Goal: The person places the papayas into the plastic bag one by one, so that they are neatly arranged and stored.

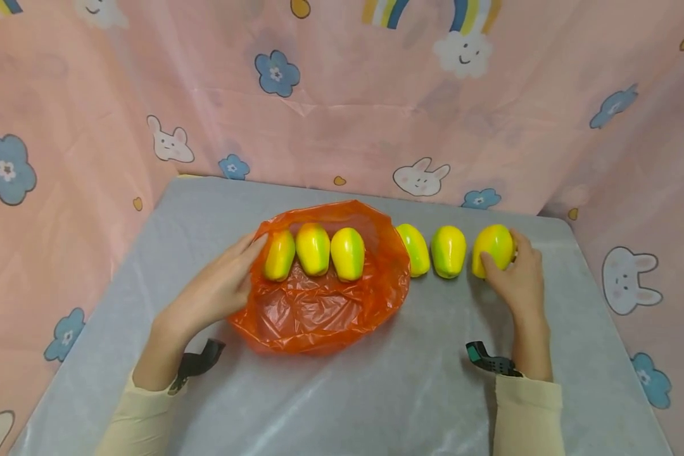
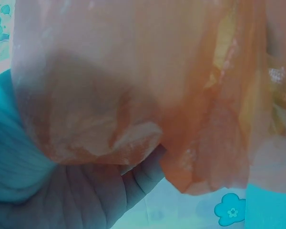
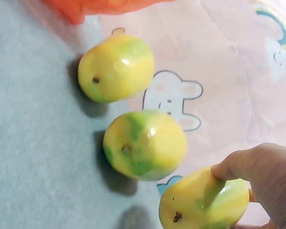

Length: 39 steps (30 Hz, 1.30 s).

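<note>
An orange plastic bag (image 1: 319, 332) lies wide-mouthed in front of me, with three yellow-green mangoes in a row inside it, one of them the middle mango (image 1: 313, 249). My left hand (image 1: 213, 288) holds the bag's left rim; in the left wrist view, the thin film (image 2: 90, 109) hides part of that hand. At the right end of the row, my right hand (image 1: 519, 275) grips a mango (image 1: 493, 248) between thumb and fingers. Its shadow falls apart from it in the right wrist view. Left of it sit a second mango (image 1: 448, 252) and a third mango (image 1: 413, 251), partly behind the bag's right edge.
A grey covering (image 1: 433, 392) spreads over the table. Pink patterned cloth (image 1: 342, 126) rises at the back and both sides. Dark wrist-worn devices, such as the right mount (image 1: 493, 361), stick out inward from both wrists.
</note>
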Each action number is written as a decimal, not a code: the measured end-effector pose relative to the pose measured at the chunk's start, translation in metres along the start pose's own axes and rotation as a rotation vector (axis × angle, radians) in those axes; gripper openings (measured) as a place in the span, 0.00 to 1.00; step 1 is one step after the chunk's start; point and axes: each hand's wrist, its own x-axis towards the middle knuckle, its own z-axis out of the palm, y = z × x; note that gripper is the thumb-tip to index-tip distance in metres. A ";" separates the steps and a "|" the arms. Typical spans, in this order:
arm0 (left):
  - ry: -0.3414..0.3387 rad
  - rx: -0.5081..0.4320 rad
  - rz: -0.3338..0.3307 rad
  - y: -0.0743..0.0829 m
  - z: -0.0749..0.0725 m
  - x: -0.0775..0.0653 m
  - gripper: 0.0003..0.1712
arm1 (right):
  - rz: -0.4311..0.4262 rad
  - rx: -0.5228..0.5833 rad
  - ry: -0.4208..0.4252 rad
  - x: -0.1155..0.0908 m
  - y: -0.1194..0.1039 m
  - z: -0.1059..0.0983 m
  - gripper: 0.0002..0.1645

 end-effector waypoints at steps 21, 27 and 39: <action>0.009 0.006 0.004 0.003 -0.005 -0.002 0.45 | -0.065 0.139 0.054 -0.009 -0.028 -0.006 0.47; 0.015 0.013 0.020 0.002 -0.004 -0.002 0.45 | -0.068 0.147 0.053 -0.011 -0.030 -0.007 0.46; -0.002 0.003 0.008 0.001 -0.005 -0.002 0.46 | -0.107 0.226 0.008 -0.016 -0.044 -0.007 0.46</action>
